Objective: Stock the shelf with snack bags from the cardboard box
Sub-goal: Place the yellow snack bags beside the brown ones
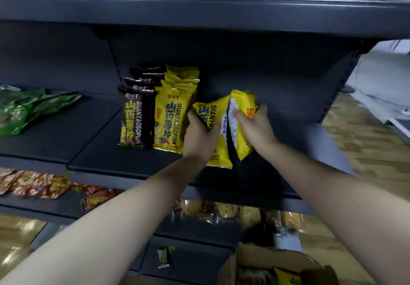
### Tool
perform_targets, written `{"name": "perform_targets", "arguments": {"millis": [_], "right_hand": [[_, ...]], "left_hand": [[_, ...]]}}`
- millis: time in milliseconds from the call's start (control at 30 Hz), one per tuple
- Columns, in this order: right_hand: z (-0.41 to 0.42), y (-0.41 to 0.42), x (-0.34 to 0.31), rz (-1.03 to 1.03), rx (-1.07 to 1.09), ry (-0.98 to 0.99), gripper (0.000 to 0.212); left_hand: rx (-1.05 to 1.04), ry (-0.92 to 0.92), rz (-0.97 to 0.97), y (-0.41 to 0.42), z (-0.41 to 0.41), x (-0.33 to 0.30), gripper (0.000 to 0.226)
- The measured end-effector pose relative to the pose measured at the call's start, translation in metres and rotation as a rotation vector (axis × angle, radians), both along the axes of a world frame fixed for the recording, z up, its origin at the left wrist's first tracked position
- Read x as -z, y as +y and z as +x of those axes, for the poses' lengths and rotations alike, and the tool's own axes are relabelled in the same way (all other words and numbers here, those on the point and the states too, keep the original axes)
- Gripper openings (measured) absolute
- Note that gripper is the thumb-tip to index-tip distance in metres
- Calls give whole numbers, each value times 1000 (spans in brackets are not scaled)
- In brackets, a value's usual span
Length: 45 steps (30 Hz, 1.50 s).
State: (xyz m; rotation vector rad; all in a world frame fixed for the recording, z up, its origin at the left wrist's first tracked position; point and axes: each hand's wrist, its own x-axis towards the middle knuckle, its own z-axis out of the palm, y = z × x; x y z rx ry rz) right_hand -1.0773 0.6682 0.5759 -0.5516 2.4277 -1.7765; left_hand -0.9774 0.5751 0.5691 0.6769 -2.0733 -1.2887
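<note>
Down at the bottom edge sits the cardboard box (277,262), apparently with a yellow bag inside. Above, over the dark shelf (124,158), the left hand (200,134) grips one yellow snack bag (218,149); the right hand (255,127) grips another (243,102), beside stocked rows (168,120).

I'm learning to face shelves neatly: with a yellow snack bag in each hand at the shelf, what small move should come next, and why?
Probably stand the left hand's yellow bag upright just right of the yellow row, then follow with the right hand's bag. Both bags are tilted and gripped over bare shelf beside that row, so starting a new yellow row there looks natural.
</note>
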Motion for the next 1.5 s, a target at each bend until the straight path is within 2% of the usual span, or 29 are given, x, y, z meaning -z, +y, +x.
{"name": "perform_targets", "arguments": {"millis": [100,233,333,467,667,800,867,967,1033,1167,1300,1400,1500], "right_hand": [[-28,-22,2,14,75,5,57],[-60,-51,-3,185,166,66,76],[-80,-71,-6,279,203,64,69],[-97,-98,0,278,183,50,58],[-106,-123,6,345,216,57,68],[-115,-131,-1,405,235,53,84],[-120,-134,-7,390,183,-7,88],[-120,-140,-14,236,72,-180,82],[-117,-144,-16,168,11,-268,86],[-118,-149,-17,156,-82,-308,94],[-121,-153,-13,304,-36,-164,81],[-118,-156,-7,514,78,-15,84],[-111,-151,-9,688,83,62,92]], "left_hand": [[20,-40,11,-14,-22,7,46],[44,-107,55,-25,-41,12,42],[3,-120,101,-32,-48,13,44],[-39,-151,143,-39,-51,15,49],[-76,-207,177,-43,-52,19,44],[-61,-223,187,-42,-52,20,41],[-48,-249,173,-42,-52,20,41],[-21,-292,138,-40,-51,20,40],[-3,-311,123,-38,-50,19,37],[17,-316,123,-36,-51,17,40],[26,-326,127,-35,-51,17,48],[50,-325,131,-34,-50,17,51],[72,-313,126,-33,-49,17,51]]}}
